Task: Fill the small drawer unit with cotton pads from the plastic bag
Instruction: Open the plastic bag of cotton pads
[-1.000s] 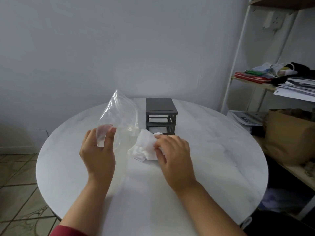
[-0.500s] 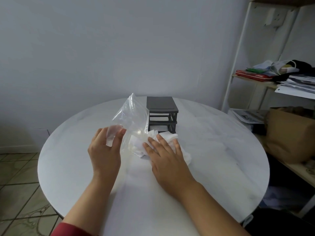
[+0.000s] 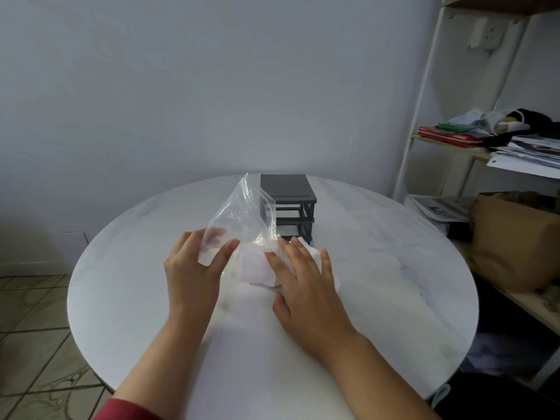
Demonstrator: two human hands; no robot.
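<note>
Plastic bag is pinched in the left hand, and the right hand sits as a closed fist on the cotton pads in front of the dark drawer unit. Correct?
Not quite. The head view shows the right hand is no fist: it lies flat, fingers spread, on the cotton pads. The rest holds: the left hand pinches the plastic bag, in front of the dark drawer unit.

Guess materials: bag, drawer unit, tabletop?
The bag: thin clear plastic film, glossy; it creases and the unit shows through. The drawer unit: probably moulded plastic, dark grey matte, no glare. The tabletop: white, faintly veined, soft sheen; marble or a marble-look laminate, can't tell.
</note>
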